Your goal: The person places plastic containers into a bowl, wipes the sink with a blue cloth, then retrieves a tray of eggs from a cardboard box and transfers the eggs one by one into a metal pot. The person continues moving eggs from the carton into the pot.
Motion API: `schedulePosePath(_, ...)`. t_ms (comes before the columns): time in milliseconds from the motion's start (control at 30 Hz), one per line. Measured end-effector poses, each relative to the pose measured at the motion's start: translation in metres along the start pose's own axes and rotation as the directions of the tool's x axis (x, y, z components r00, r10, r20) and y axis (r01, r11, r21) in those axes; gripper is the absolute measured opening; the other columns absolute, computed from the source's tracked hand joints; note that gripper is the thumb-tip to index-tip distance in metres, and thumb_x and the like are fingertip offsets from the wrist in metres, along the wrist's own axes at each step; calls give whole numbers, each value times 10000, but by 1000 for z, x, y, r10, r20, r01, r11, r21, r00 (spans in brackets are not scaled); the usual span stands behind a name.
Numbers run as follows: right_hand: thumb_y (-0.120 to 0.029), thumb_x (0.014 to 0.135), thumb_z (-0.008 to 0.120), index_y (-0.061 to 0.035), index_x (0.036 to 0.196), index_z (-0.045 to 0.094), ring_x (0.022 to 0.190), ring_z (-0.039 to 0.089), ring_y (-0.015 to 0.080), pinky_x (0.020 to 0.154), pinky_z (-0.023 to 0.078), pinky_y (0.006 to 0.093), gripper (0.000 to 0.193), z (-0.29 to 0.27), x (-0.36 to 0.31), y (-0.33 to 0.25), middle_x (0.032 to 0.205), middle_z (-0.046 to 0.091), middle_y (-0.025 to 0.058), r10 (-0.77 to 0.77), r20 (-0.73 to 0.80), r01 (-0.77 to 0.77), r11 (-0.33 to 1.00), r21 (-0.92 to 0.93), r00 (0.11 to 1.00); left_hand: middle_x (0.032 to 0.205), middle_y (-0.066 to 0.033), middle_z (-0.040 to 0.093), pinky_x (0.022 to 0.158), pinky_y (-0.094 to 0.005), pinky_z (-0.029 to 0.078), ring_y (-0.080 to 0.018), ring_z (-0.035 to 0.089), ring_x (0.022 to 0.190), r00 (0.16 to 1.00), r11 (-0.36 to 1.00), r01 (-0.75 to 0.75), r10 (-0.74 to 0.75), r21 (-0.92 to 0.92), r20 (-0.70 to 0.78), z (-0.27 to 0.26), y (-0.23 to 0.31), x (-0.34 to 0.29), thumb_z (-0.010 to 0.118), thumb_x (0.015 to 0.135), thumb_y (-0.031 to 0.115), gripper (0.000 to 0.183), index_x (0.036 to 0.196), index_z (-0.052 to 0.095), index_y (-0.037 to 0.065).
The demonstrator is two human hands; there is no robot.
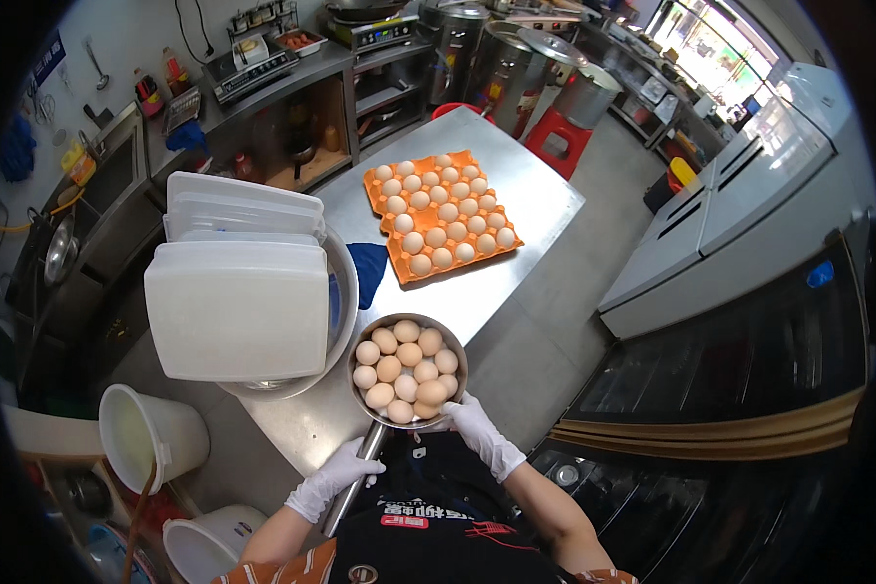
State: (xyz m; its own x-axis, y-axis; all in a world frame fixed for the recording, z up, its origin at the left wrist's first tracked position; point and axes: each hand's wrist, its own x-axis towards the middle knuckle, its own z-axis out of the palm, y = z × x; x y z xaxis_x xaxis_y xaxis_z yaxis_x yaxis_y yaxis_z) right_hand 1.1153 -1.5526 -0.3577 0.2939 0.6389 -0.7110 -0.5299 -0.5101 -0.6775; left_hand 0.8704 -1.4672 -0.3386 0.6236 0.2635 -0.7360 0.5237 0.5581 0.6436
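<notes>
Both my hands wear white gloves. A steel saucepan full of brown and pale eggs is in front of me, at the near end of a steel table. My left hand is closed around its long handle. At the pan's right side, my right hand grips the rim, with the fingertips partly hidden. Whether the pan rests on the table or is held just above it, I cannot tell. Beyond it lies an orange egg tray with many eggs and several bare hollows.
Left of the pan, white plastic lids or boxes stand in a large metal basin, beside a dark blue cloth. White buckets stand at lower left. A red stool is past the table; white refrigerators stand right.
</notes>
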Motion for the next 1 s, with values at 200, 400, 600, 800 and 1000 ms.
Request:
schedulePosePath(200, -239, 882, 668, 27, 1360, 429, 1023, 610, 216, 879, 503, 326, 597, -49, 28, -49, 1174, 611, 160, -33, 169, 123, 823, -555, 985, 731, -42, 578, 499, -262, 475, -123, 572, 542, 998, 997, 17, -21, -72, -55, 6, 23, 18, 690, 770, 36, 288, 1007, 525, 17)
schedulePosePath(400, -231, 848, 674, 24, 1173, 599, 924, 670, 278, 811, 524, 347, 419, -116, 82, -139, 1034, 671, 201, -521, 64, 369, 506, -779, 851, 749, -33, 561, 504, -261, 472, -125, 570, 553, 985, 973, 14, -53, -229, -166, 40, 32, 28, 680, 769, 24, 297, 1024, 529, 15)
schedulePosePath(600, -152, 818, 648, -9, 1027, 620, 877, 614, 315, 793, 488, 398, 255, -136, 151, -214, 928, 637, 160, -755, 106, 468, 284, -837, 647, 725, -29, 556, 517, -261, 475, -128, 567, 552, 961, 929, -32, -73, -368, -267, 78, 40, 41, 675, 765, 10, 306, 1038, 537, -1)
schedulePosePath(800, -234, 731, 734, -29, 1058, 618, 993, 513, 312, 834, 417, 427, 403, -114, 177, -235, 1014, 569, 135, -764, 455, 480, -218, -850, 458, 732, -32, 557, 510, -259, 468, -122, 555, 552, 944, 919, -87, -47, -386, -325, 93, 43, 46, 687, 777, 23, 289, 1030, 556, -22)
schedulePosePath(1000, -273, 684, 774, -77, 1137, 609, 1043, 483, 292, 856, 390, 412, 520, -103, 178, -232, 1039, 549, 97, -637, 518, 447, -287, -847, 571, 694, -31, 558, 508, -256, 461, -117, 554, 541, 945, 915, -65, -73, -399, -320, 97, 38, 43, 679, 776, 27, 293, 1027, 531, 1)
